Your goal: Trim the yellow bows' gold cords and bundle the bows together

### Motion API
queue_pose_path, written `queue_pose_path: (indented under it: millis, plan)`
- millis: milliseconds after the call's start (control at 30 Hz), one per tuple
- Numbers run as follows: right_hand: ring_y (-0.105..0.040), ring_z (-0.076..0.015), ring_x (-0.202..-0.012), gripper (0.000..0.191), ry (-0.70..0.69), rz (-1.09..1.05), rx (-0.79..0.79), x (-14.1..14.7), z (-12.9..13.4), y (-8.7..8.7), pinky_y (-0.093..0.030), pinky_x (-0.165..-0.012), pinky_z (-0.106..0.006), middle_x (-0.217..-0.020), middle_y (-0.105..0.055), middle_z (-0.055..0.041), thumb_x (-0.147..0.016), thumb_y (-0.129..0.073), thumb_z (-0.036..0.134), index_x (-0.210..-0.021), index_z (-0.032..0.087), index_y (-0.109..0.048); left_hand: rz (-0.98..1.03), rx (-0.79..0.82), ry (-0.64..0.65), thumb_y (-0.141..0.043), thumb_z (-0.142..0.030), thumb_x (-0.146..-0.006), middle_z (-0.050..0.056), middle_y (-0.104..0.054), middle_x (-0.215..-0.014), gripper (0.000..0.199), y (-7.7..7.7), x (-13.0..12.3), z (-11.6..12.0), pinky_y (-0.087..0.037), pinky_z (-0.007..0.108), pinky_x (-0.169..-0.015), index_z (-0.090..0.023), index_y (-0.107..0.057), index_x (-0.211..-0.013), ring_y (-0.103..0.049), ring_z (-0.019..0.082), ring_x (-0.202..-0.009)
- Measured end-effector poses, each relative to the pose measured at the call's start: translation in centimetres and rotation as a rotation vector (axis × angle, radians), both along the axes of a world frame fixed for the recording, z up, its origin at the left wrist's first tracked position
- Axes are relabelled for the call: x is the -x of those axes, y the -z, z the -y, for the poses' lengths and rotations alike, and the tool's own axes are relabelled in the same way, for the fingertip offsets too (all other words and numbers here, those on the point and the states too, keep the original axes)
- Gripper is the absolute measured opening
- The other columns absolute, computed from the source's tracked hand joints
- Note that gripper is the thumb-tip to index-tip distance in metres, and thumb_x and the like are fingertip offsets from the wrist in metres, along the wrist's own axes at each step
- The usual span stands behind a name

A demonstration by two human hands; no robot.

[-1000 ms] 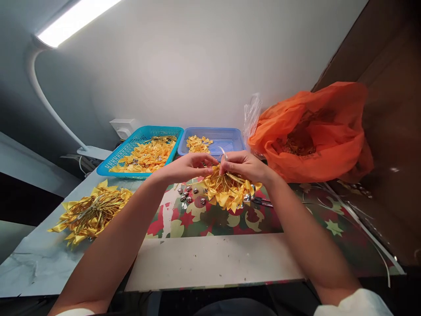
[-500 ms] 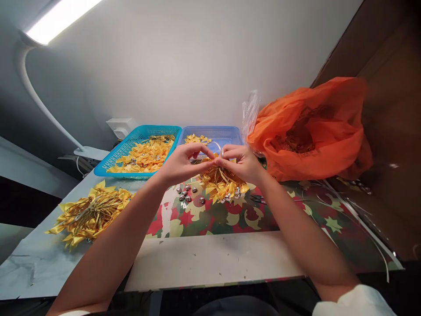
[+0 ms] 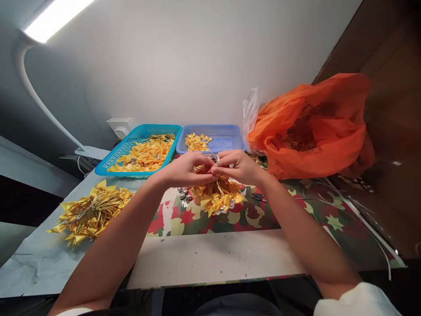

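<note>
My left hand [image 3: 189,170] and my right hand [image 3: 241,168] meet over the middle of the table, fingertips closed in a pinch. Between them is a thin white tie [image 3: 216,159], curving up in a small loop; its ends are hidden by my fingers. Just below hangs a bunch of yellow ribbon bows [image 3: 219,196] on gold cords, with silver bells at its lower edge. The cords gather up at my fingertips. Several loose silver bells [image 3: 184,193] lie left of the bunch. A second bunch of bows [image 3: 94,210] rests near my left forearm.
Behind my hands stand a teal basket [image 3: 101,169] heaped with yellow bows and a blue basket [image 3: 230,142] holding fewer. An orange bag [image 3: 342,149] sits open at right. Small black snips [image 3: 258,198] lie by my right wrist. A lamp [image 3: 49,109] stands left.
Both hands have come slightly down towards me, and the bunch of bows has shifted down and left with them. The white loop looks smaller and lower between my fingers.
</note>
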State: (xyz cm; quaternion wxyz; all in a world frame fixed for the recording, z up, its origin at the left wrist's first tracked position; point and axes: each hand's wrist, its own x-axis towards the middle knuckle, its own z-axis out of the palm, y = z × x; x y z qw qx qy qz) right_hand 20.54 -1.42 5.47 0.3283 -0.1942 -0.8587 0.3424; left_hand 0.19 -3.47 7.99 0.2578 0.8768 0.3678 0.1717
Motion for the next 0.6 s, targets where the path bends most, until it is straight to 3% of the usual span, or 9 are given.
queue_pose_path:
  millis: [200, 300, 400, 467, 600]
  plan:
    - [-0.038, -0.0087, -0.057, 0.048, 0.029, 0.033, 0.028, -0.1, -0.2, 0.1, -0.028, -0.054, -0.025, -0.06, -0.043, 0.0033, -0.089, -0.059, 0.049, -0.054, 0.016, -0.057, -0.051, 0.252, -0.005, -0.059, -0.046, -0.084, 0.002, -0.064, -0.072, 0.029, -0.6, 0.8, 0.2, -0.038, 0.027, -0.052, -0.021, -0.074, -0.089, -0.053, 0.015, -0.062]
    - [-0.038, -0.0085, -0.058, 0.05, 0.052, 0.021, 0.021, -0.3, -0.3, 0.1, -0.03, -0.055, -0.026, -0.061, -0.044, 0.003, -0.09, -0.059, 0.049, -0.053, 0.016, -0.054, 0.034, 0.159, -0.118, -0.061, -0.045, -0.083, 0.003, -0.068, -0.074, 0.031, -1.1, 1.1, 0.2, -0.04, 0.027, -0.054, -0.022, -0.074, -0.099, -0.055, 0.015, -0.063]
    - [-0.042, -0.009, -0.06, 0.05, 0.073, 0.008, 0.006, -0.4, -0.4, 0.1, -0.033, -0.058, -0.026, -0.063, -0.047, 0.0023, -0.09, -0.058, 0.05, -0.053, 0.016, -0.055, 0.123, 0.002, -0.255, -0.062, -0.044, -0.083, 0.005, -0.072, -0.083, 0.028, -0.9, 1.4, -0.3, -0.044, 0.028, -0.061, -0.023, -0.074, -0.095, -0.058, 0.016, -0.069]
    - [-0.043, -0.0096, -0.062, 0.05, 0.091, 0.007, -0.008, -0.4, -0.5, 0.1, -0.034, -0.06, -0.026, -0.062, -0.047, 0.0022, -0.09, -0.058, 0.05, -0.053, 0.016, -0.056, 0.139, -0.048, -0.257, -0.063, -0.043, -0.082, 0.006, -0.073, -0.095, 0.025, -0.5, 1.6, -0.7, -0.048, 0.031, -0.071, -0.024, -0.074, -0.094, -0.062, 0.018, -0.082]
    - [-0.049, -0.011, -0.069, 0.041, 0.098, -0.002, 0.015, -0.6, -0.6, 0.1, -0.039, -0.067, -0.028, -0.07, -0.057, -0.0002, -0.09, -0.06, 0.045, -0.061, 0.017, -0.065, 0.127, -0.024, -0.139, -0.065, -0.043, -0.082, 0.007, -0.071, -0.113, 0.03, 0.6, 1.8, -1.5, -0.048, 0.039, -0.093, -0.025, -0.072, -0.104, -0.062, 0.023, -0.107]
